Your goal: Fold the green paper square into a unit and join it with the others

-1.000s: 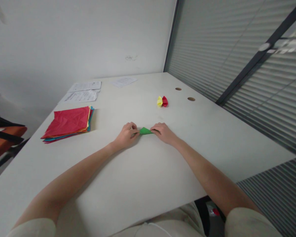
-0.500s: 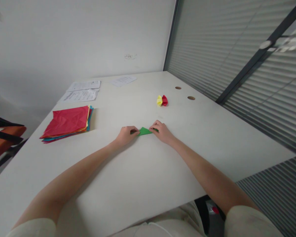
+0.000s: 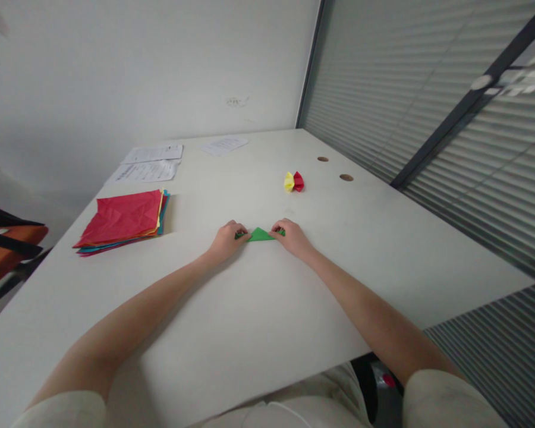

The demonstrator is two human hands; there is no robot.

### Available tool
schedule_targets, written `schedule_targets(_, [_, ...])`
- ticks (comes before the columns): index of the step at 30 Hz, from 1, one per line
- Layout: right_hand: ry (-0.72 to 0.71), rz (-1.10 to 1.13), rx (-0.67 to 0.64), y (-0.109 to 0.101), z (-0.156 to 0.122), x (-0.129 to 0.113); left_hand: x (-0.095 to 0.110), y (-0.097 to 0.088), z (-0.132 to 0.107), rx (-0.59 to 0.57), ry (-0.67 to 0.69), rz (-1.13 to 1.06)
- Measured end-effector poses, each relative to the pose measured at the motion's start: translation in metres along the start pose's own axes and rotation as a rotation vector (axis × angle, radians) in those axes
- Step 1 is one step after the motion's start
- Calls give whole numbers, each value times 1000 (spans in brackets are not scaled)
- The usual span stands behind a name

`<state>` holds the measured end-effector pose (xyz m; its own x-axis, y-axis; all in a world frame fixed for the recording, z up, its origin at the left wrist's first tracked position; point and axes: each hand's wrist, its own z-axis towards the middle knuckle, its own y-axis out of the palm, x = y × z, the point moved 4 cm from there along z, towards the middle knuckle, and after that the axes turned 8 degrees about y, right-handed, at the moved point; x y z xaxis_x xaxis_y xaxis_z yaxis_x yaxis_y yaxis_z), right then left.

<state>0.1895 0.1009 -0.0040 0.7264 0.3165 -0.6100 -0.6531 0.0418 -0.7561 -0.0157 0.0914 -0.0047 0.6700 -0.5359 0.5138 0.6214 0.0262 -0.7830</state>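
A small green paper (image 3: 260, 235), folded to a triangle with its peak facing away from me, lies on the white table between my hands. My left hand (image 3: 229, 239) pinches its left corner, fingers curled. At the opposite corner my right hand (image 3: 293, 236) is closed in a similar pinch. Both ends of the paper are partly hidden by my fingers. Beyond my right hand sits a folded paper bow (image 3: 294, 182), yellow on its left half and red on its right.
A stack of coloured paper (image 3: 127, 219), red on top, lies on the left of the table (image 3: 232, 333). Printed sheets (image 3: 147, 171) lie at the back left, another sheet (image 3: 224, 146) nearer the middle. Two round holes (image 3: 346, 178) pierce the right edge beside the blinds.
Both hands keep hold of the green paper in nearly the same place. The fingers of my left hand have risen slightly, and the view has shifted a little.
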Motion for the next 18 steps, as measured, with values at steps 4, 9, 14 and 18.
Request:
schedule_targets(4, [19,-65,-4,1,1,-1,0,-1,2,20,61,74])
schedule_targets(9, [-5,-102,-8,2,0,-3,-2,2,3,-5,70,48])
schedule_targets(14, [-19,-109,4,3,-1,-2,0,2,2,-47,34,29])
schedule_targets(18, [-10,-148,-7,5,0,-1,0,4,1,-52,42,105])
